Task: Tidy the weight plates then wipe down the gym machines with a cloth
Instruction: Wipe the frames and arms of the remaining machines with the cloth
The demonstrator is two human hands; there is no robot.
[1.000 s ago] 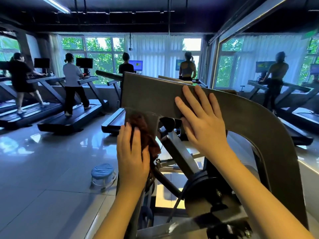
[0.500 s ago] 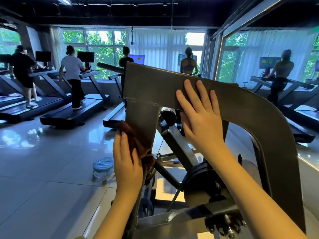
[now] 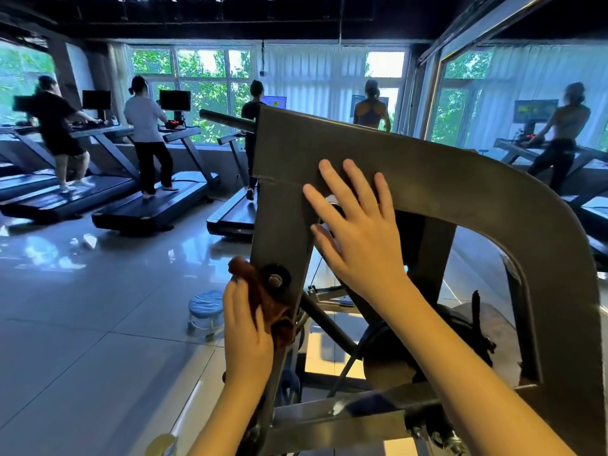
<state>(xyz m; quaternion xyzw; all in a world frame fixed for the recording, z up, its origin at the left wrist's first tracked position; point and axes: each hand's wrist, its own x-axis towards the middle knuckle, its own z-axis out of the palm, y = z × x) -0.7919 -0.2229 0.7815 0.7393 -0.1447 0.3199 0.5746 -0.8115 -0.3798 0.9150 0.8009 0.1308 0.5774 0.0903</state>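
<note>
A grey steel machine frame arches across the middle of the view. My left hand presses a brown cloth against the frame's left upright, just beside a black bolt. My right hand rests flat with spread fingers on the inner corner where the upright meets the top beam. A dark weight plate sits on the machine below my right forearm, partly hidden by it.
A small blue stool stands on the tiled floor left of the machine. Several people use treadmills along the windows at the back. A mirror wall runs along the right side.
My left hand has slid the cloth down the upright to the bolt. My right hand has shifted slightly lower and left on the frame.
</note>
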